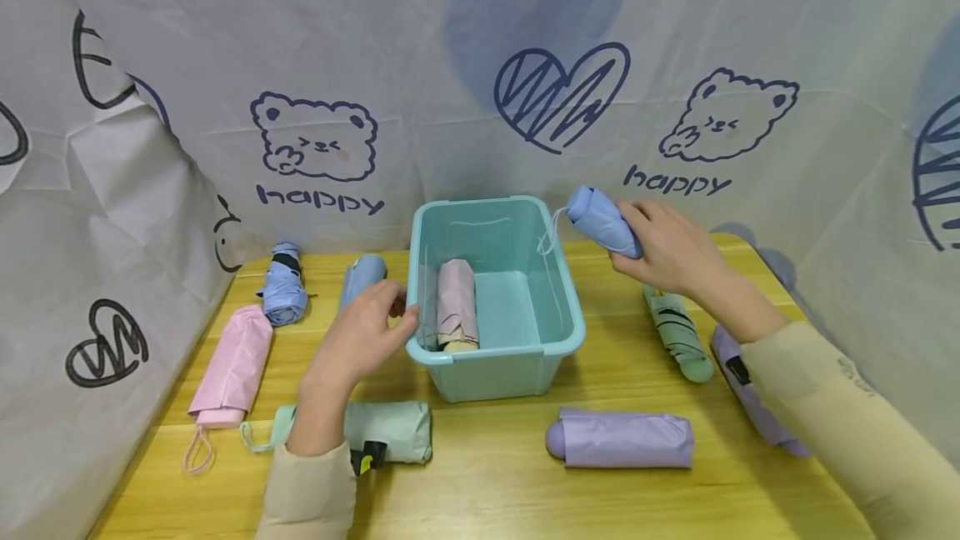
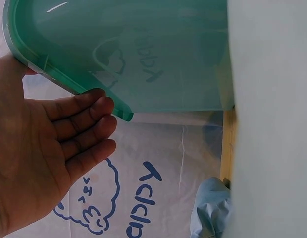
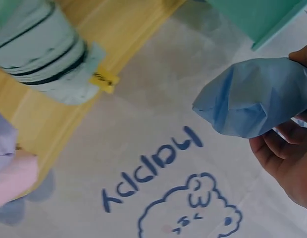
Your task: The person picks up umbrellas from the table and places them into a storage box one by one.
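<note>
My right hand (image 1: 663, 244) grips a blue folded umbrella (image 1: 603, 222) by one end, raised at the right of a teal plastic bin (image 1: 497, 352). A wrist loop hangs from the umbrella's far end, close to the bin's right rim. In the right wrist view the blue cover (image 3: 255, 96) bulges out past the fingers. Inside the bin, along its left side, lies a pale mauve folded umbrella (image 1: 457, 298). My left hand (image 1: 360, 332) is at the bin's left rim, thumb against it; the left wrist view shows its fingers (image 2: 86, 126) nearly straight beside the rim.
Blue umbrellas (image 1: 285, 286) (image 1: 365, 275) and a pink one (image 1: 234, 361) lie on the left. A mint umbrella (image 1: 390, 430) sits under my left forearm. Purple umbrellas (image 1: 628, 440) (image 1: 753, 394) and a green one (image 1: 677, 332) lie on the right. A printed cloth (image 1: 450, 107) hangs behind the wooden table (image 1: 480, 482).
</note>
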Motion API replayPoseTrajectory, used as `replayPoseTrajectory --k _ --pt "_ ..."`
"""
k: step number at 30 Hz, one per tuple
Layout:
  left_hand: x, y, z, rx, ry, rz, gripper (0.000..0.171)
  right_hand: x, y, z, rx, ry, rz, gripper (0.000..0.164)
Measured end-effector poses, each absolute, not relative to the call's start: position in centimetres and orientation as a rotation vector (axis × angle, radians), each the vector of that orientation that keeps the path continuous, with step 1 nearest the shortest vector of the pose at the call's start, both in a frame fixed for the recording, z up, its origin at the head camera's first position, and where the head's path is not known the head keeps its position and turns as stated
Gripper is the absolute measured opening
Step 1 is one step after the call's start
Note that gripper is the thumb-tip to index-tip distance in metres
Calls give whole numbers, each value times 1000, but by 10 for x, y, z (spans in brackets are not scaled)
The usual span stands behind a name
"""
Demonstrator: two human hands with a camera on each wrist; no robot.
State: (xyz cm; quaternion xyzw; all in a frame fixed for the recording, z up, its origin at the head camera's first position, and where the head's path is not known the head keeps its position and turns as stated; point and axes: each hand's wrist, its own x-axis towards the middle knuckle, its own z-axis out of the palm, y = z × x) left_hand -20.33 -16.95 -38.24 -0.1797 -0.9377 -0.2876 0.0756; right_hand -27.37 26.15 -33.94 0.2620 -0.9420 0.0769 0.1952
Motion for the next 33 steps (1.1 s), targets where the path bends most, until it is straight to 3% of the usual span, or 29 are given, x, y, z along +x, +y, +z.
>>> replayPoseTrajectory --k 16,33 --pt "-205 -170 -381 -531 -2817 -870 32 -278 222 -294 880 -2659 102 68" --pt "-205 -170 -382 -528 -2819 -881 30 -289 160 -260 1217 -2644 -168 73"
